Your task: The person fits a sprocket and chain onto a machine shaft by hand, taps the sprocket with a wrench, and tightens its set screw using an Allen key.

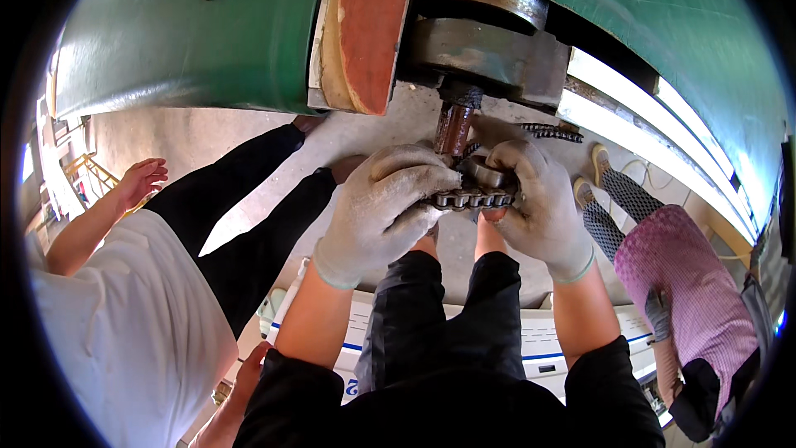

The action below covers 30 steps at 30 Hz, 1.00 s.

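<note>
In front of my body, both hands in pale, dirt-stained work gloves hold a dark metal sprocket (473, 199) with a toothed edge and a raised round hub (483, 172). My left hand (385, 203) pinches its left side between thumb and fingers. Around the right side are the closed fingers of my right hand (541, 203). Just beyond the sprocket, a greasy reddish-brown shaft (453, 126) sticks out from a heavy steel machine part (489, 50). My fingers and the hub hide part of the sprocket's far side.
Green machine housings (199, 41) lie to either side of the steel part, with a red-faced block (373, 25) between. A dark chain (554, 131) hangs or lies beyond my right hand. One person in a white shirt (124, 315) stands left; another in pink checks (684, 274) is right.
</note>
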Available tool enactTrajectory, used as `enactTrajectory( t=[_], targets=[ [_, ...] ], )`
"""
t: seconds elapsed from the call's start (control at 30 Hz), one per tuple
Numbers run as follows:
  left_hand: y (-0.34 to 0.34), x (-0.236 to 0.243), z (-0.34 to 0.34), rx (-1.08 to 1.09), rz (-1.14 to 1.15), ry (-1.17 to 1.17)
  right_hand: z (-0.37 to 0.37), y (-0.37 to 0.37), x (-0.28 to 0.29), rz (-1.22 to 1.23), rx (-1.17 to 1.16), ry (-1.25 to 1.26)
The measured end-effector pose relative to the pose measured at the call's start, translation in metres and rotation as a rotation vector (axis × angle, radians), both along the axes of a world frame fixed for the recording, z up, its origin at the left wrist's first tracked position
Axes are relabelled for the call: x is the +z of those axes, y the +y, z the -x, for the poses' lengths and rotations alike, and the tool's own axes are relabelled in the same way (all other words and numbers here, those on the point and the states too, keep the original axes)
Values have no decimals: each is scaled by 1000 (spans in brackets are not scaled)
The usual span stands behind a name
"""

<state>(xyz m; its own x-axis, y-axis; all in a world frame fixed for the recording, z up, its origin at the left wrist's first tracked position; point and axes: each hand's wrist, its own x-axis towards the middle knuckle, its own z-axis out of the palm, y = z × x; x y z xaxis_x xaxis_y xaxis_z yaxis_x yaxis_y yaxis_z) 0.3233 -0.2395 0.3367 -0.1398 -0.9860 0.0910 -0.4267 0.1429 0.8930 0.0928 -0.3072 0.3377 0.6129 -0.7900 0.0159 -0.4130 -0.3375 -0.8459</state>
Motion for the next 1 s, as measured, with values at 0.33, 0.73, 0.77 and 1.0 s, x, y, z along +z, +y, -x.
enactTrajectory(
  t=[0.33,0.73,0.77,1.0],
  targets=[
    [-9,9,-16,-39,-55,41,8,-7,-3,13,47,120],
    [-8,9,-11,5,-101,44,-8,-6,7,-56,-44,397],
    [-8,9,-8,53,-139,84,-10,-8,7,-37,-40,437],
    [-16,13,-20,15,-139,45,-16,-11,7,-92,-22,304]
  ],
)
